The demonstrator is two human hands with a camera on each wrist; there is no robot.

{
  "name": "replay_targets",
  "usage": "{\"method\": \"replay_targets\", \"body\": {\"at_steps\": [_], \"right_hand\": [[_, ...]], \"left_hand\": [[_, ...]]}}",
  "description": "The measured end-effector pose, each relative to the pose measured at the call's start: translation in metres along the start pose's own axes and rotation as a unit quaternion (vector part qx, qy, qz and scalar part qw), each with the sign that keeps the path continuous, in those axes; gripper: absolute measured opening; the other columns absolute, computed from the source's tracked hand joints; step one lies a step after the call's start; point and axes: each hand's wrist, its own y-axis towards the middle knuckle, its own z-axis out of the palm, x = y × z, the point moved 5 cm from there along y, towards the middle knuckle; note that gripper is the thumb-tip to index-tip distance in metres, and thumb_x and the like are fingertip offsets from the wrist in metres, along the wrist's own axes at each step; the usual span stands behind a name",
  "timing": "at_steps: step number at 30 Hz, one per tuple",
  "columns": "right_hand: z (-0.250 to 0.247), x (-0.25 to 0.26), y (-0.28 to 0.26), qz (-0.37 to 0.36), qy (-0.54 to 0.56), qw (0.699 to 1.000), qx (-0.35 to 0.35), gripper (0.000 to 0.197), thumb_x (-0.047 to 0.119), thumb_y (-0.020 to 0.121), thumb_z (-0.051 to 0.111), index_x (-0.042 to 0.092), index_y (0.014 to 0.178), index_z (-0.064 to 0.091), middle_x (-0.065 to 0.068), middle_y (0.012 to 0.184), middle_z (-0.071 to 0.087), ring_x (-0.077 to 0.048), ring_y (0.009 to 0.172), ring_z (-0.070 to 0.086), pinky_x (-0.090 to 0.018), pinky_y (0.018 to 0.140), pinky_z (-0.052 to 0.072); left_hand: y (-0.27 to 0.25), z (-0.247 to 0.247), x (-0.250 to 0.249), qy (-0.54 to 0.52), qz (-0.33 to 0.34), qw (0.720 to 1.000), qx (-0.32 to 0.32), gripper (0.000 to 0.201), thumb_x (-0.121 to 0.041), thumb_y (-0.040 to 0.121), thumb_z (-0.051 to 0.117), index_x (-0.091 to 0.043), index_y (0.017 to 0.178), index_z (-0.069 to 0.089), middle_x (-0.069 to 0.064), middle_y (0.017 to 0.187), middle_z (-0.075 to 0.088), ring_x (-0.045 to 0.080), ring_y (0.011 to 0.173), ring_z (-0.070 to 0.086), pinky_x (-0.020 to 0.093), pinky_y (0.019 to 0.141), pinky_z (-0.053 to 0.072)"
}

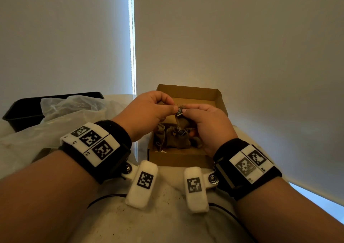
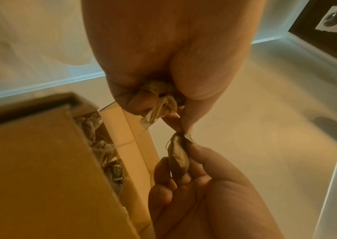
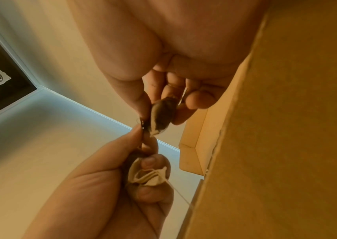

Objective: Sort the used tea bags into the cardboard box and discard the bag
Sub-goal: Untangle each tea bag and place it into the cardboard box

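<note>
Nearest, the left hand [image 1: 147, 112] and right hand [image 1: 202, 123] hover over the cardboard box [image 1: 178, 159], likely untangling strings. Left-wrist view: left fingers clutch a crumpled bag. Right-wrist view: right fingertips pinch a dark tea bag [image 3: 162, 115].

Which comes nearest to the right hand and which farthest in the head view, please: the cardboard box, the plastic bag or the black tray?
1. Cardboard box: directly beneath the right hand.
2. Plastic bag: left, beyond the left hand.
3. Black tray: far left, behind the bag.

Black wristbands [image 1: 115, 131], seemingly fabric, white tags.
</note>
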Motion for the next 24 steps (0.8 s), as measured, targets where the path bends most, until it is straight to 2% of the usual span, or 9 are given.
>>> {"method": "replay_targets", "body": {"at_steps": [3,5,10,13,15,17,19,22,24], "right_hand": [[-0.001,0.001,-0.001,0.005,0.007,1.0,-0.009,0.015,0.029,0.094,0.064,0.019,0.099,0.074,-0.004,0.083,0.074,-0.009,0.05,0.061,-0.022,0.046,0.048],[-0.001,0.002,-0.001,0.002,0.011,1.0,0.001,0.012,0.025,0.092,0.066,0.018,0.097,0.075,-0.004,0.082,0.075,-0.011,0.055,0.065,-0.023,0.048,0.05],[0.002,0.0,0.001,0.01,0.027,0.999,0.025,0.013,0.011,0.089,0.071,0.013,0.101,0.074,-0.007,0.088,0.078,-0.021,0.08,0.076,-0.037,0.069,0.063],[-0.001,-0.002,0.003,0.022,0.035,0.999,0.002,0.013,0.011,0.09,0.069,0.015,0.102,0.073,-0.007,0.09,0.078,-0.022,0.081,0.076,-0.034,0.064,0.062],[-0.004,-0.003,0.006,0.026,0.058,0.998,-0.018,0.017,0.01,0.091,0.069,0.014,0.107,0.07,-0.01,0.096,0.077,-0.024,0.084,0.075,-0.031,0.059,0.06],[-0.008,-0.004,0.008,0.03,0.074,0.996,-0.042,0.02,0.01,0.091,0.068,0.013,0.111,0.067,-0.01,0.098,0.076,-0.022,0.08,0.072,-0.023,0.048,0.052],[-0.012,-0.008,0.006,0.042,0.048,0.996,-0.059,0.018,0.014,0.091,0.069,0.017,0.109,0.065,-0.008,0.097,0.076,-0.023,0.078,0.068,-0.023,0.048,0.049],[-0.011,-0.014,0.001,0.085,0.03,0.994,-0.065,0.017,0.017,0.091,0.069,0.018,0.107,0.065,-0.01,0.099,0.076,-0.025,0.078,0.062,-0.027,0.054,0.05],[-0.009,-0.012,0.001,0.114,0.041,0.991,-0.062,0.017,0.017,0.092,0.068,0.017,0.108,0.065,-0.013,0.1,0.076,-0.024,0.079,0.061,-0.027,0.056,0.051]], "left_hand": [[0.0,0.002,-0.001,0.017,0.009,1.0,-0.011,0.006,-0.024,0.09,0.071,-0.02,0.091,0.066,-0.003,0.076,0.059,0.012,0.069,0.054,0.027,0.064,0.051],[0.0,0.002,-0.002,0.02,0.012,1.0,-0.019,0.006,-0.025,0.091,0.07,-0.021,0.09,0.066,-0.003,0.075,0.059,0.011,0.068,0.054,0.024,0.061,0.05],[0.0,0.002,0.001,0.007,-0.001,1.0,-0.013,0.008,-0.025,0.09,0.071,-0.02,0.089,0.066,-0.003,0.073,0.058,0.012,0.067,0.053,0.027,0.061,0.049],[0.002,-0.002,0.005,0.018,-0.018,0.999,-0.042,0.015,-0.03,0.092,0.068,-0.017,0.087,0.064,-0.002,0.076,0.059,0.011,0.067,0.053,0.025,0.059,0.044],[0.004,-0.006,0.013,0.043,-0.058,0.996,-0.053,0.019,-0.031,0.092,0.068,-0.015,0.088,0.059,0.001,0.077,0.056,0.013,0.065,0.051,0.025,0.056,0.042],[0.003,-0.007,0.025,0.074,-0.114,0.99,-0.031,0.017,-0.028,0.091,0.068,-0.014,0.093,0.057,0.004,0.079,0.055,0.015,0.062,0.049,0.026,0.052,0.042],[0.0,-0.004,0.033,0.1,-0.153,0.983,0.0,0.012,-0.021,0.092,0.066,-0.015,0.099,0.058,0.008,0.086,0.059,0.017,0.064,0.051,0.027,0.05,0.046],[-0.004,0.003,0.037,0.147,-0.16,0.975,0.038,0.016,-0.012,0.092,0.065,-0.014,0.107,0.061,0.008,0.096,0.064,0.018,0.075,0.059,0.03,0.068,0.055],[-0.004,0.004,0.039,0.171,-0.158,0.972,0.04,0.018,-0.01,0.091,0.065,-0.014,0.108,0.062,0.006,0.099,0.062,0.017,0.082,0.059,0.03,0.077,0.054]]}}
